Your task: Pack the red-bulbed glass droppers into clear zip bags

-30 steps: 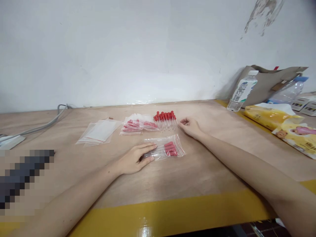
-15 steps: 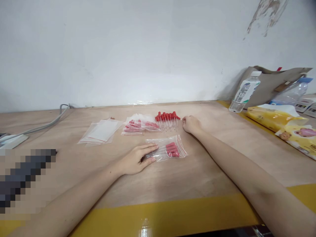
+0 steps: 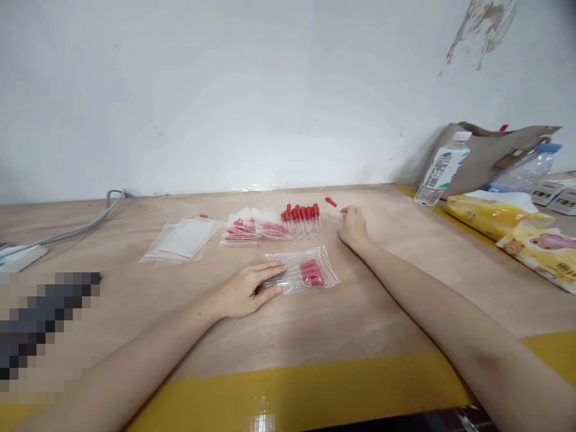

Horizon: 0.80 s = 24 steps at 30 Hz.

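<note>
My left hand (image 3: 249,289) lies with fingers stretched and apart over the end of a clear zip bag (image 3: 292,273). Inside that bag are several droppers (image 3: 310,273) with red rubber bulbs pointing right. My right hand (image 3: 353,227) is closed on the clear stem of a single dropper (image 3: 331,203), its red bulb pointing up and left. Just left of it, a row of loose droppers (image 3: 303,219) lies on the table, bulbs toward the wall. Filled zip bags (image 3: 252,228) overlap beside the row. Flat zip bags (image 3: 180,240) are stacked farther left.
Grey cables (image 3: 90,225) run along the left. A pixelated dark object (image 3: 49,324) sits at the near left. On the right stand a water bottle (image 3: 443,171), a grey bag (image 3: 481,150) and yellow tissue packs (image 3: 499,213). Yellow tape (image 3: 315,384) lines the table's front edge.
My right hand has drawn one dropper away from the row, slightly to the right, and its bulb now stands clear of the others. My left hand stays on the bag.
</note>
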{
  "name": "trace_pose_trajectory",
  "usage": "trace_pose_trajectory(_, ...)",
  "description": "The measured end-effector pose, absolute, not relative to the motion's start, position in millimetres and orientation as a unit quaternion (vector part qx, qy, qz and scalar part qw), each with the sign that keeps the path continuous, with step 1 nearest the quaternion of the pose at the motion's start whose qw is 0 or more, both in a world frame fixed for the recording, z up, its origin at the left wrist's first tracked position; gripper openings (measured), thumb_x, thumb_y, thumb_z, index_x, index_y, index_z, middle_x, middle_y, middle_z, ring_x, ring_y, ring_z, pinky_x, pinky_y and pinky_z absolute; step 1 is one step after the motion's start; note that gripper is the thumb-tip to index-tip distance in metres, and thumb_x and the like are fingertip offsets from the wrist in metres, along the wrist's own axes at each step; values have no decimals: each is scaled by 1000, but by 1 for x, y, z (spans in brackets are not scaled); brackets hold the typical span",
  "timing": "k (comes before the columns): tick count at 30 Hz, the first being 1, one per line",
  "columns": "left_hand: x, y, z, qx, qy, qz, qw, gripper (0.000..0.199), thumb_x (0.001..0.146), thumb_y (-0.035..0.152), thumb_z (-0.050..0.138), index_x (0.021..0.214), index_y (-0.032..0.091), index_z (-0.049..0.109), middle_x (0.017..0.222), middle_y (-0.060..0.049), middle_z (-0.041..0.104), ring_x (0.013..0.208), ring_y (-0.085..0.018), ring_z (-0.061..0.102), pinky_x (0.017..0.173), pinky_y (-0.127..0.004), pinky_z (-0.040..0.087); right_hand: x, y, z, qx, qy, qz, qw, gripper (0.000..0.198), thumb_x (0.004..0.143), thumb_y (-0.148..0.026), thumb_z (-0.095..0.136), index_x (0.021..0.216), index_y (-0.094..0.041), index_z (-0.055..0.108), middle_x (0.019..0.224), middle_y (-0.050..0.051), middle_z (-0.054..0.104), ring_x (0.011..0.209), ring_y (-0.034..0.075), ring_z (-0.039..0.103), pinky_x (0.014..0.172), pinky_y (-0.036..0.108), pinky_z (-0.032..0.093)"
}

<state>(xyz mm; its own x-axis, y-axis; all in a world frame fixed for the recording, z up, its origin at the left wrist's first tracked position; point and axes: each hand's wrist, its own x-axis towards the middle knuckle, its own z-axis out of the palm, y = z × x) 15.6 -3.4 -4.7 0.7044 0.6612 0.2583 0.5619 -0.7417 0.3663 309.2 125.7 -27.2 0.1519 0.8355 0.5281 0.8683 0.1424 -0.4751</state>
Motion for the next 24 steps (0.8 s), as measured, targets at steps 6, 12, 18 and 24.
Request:
trace_pose_trajectory(6,16,-3,-4,914,335,186,132,44,89,34,48,131,21,46,133,-7,49,122,-22,45,104,-41,36,308,89,-31,-501,-594,224,588,54,78,-36,48,126,-21,27,88,0,50,63,12,60,66,30,48)
trace_pose_trajectory(12,17,-4,-3,922,310,188,138,43,89,32,49,130,22,46,132,-7,50,121,-22,47,102,-41,38,315,53,-26,-449,-539,436,564,47,69,-50,57,106,-22,51,70,-2,56,71,14,58,68,28,44)
trace_pose_trajectory(18,16,-5,-3,920,315,185,144,43,89,32,49,131,22,46,133,-7,48,121,-22,47,103,-42,38,315,37,-11,-440,-526,455,568,33,70,-51,58,86,-22,57,62,-3,47,47,8,35,46,24,31)
trace_pose_trajectory(24,16,-4,-3,920,310,192,144,44,88,31,50,131,23,46,132,-7,50,120,-23,48,102,-43,38,303,23,-8,-422,-537,456,571,85,61,-38,70,129,-27,22,73,-6,51,52,9,50,50,26,43)
